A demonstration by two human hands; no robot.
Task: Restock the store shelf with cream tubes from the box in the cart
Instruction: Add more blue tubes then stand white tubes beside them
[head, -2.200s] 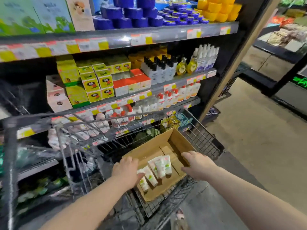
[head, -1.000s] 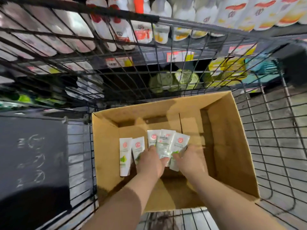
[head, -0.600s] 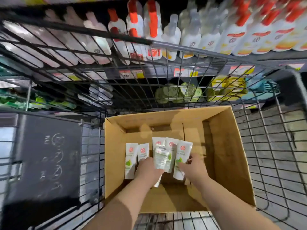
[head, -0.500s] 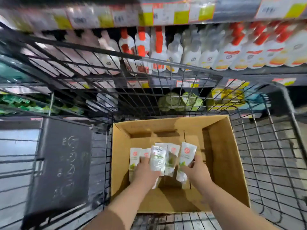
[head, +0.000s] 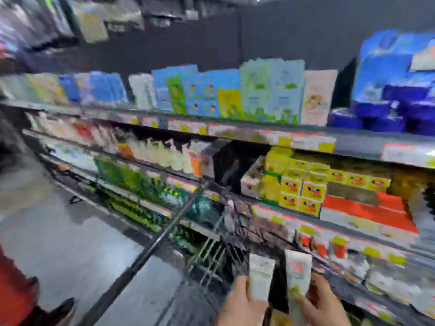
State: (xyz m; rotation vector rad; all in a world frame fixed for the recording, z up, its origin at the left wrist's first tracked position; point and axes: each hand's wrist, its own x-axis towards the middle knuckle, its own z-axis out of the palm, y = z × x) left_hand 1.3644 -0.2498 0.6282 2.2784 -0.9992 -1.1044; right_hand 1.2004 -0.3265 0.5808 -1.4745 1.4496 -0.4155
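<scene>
The view is heavily blurred. My left hand (head: 240,307) is closed around a white cream tube (head: 260,276) that stands upright at the bottom of the frame. My right hand (head: 322,304) grips another white cream tube (head: 296,274) with a red mark near its top and green lower down. Both tubes are raised above the wire cart (head: 211,250), whose dark rim runs diagonally to the lower left. Only a sliver of the cardboard box (head: 279,320) shows between my wrists. The store shelf (head: 270,137) rises ahead and to the right.
Yellow and red cartons (head: 303,184) fill the middle shelf on the right. Blue tubs (head: 388,114) and tall boxes stand on the level above, pale bottles (head: 162,156) to the left. A dark gap (head: 230,161) opens beside the yellow cartons. Something red (head: 14,300) sits bottom left.
My hands have lifted out of the box, each with a cream tube. The camera has swung up from the cart's inside to the shelves.
</scene>
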